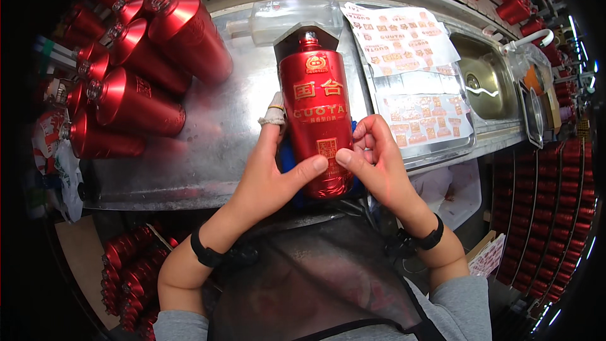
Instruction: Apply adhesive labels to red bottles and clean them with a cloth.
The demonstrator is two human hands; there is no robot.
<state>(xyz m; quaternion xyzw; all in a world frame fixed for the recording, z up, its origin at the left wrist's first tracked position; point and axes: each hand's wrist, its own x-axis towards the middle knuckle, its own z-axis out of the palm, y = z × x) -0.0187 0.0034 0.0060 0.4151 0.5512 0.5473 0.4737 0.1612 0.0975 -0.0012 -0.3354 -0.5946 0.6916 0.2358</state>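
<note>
A glossy red bottle [315,120] with gold characters and a round gold emblem lies face up in front of me, its neck pointing away. My left hand [268,167] holds its left side, thumb across the lower front and a white finger cover [273,110] on one finger. On the other side, my right hand [382,167] presses its thumb on the lower front, beside a square gold decal [327,149]; its other fingers curl at the bottle's edge. Dark blue cloth [287,155] shows beneath the bottle, and a dark angular support [287,43] behind its neck.
Several red bottles [142,104] stand at the left of the metal table [214,164]. A clear glass bottle [293,19] lies behind. To the right are printed decal sheets [404,38], a metal tray [435,155] and a sink [486,88]. Racks of red bottles [546,215] stand farther right.
</note>
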